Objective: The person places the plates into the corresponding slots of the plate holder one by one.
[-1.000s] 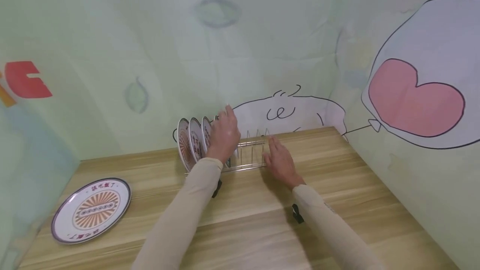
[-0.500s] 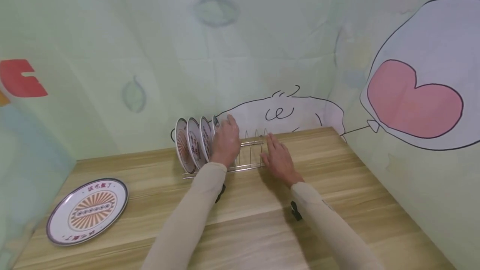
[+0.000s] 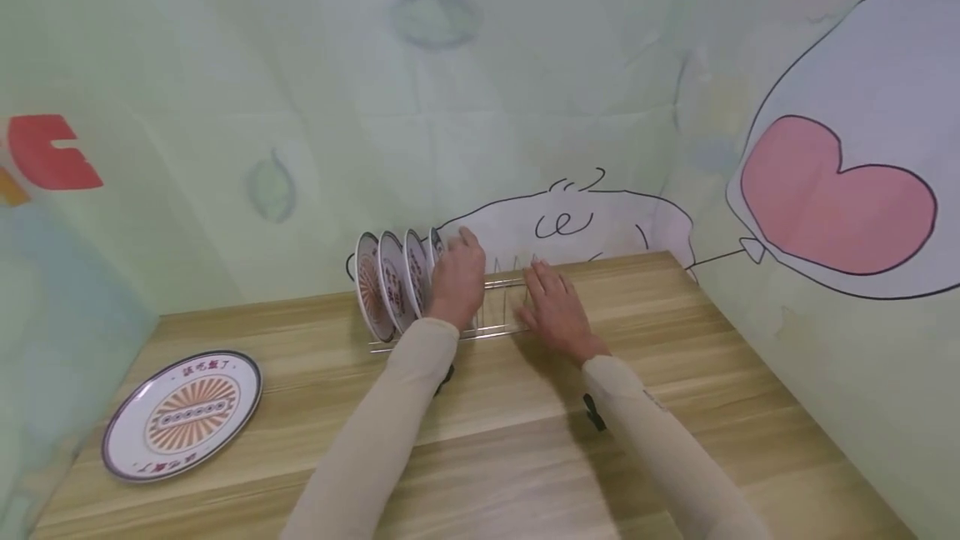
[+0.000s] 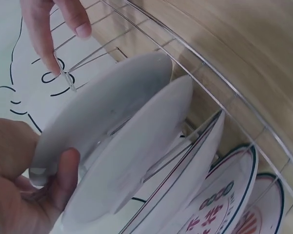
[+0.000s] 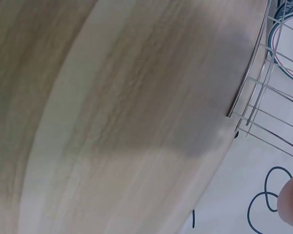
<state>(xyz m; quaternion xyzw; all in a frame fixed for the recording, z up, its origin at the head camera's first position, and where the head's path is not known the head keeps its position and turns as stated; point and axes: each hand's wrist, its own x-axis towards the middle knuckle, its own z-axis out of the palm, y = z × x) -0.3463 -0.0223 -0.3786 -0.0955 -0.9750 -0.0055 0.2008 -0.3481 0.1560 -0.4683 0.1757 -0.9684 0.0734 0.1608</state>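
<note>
A wire dish rack (image 3: 501, 330) stands at the back of the table, with several patterned plates upright in its left part. My left hand (image 3: 457, 280) is at the rightmost of these plates. In the left wrist view, the left thumb (image 4: 66, 178) lies on one face of a white plate (image 4: 109, 105), with the fingers behind its rim. Fairly straight fingers of my right hand (image 3: 557, 311) touch the rack's right end. The right wrist view shows only a fingertip (image 5: 291, 204) and the rack's end wires. Another plate (image 3: 183, 417) lies flat at the left.
The wood-grain table (image 3: 525, 457) meets a printed cloth backdrop (image 3: 337, 107) behind the rack and at the right. Vacant wire slots lie between my two hands. Small black pieces (image 3: 594, 412) show beside the wrists.
My left hand has come down a little and shifted slightly right at the rightmost plate. The right hand stays at the rack's end, its fingers slightly more over it.
</note>
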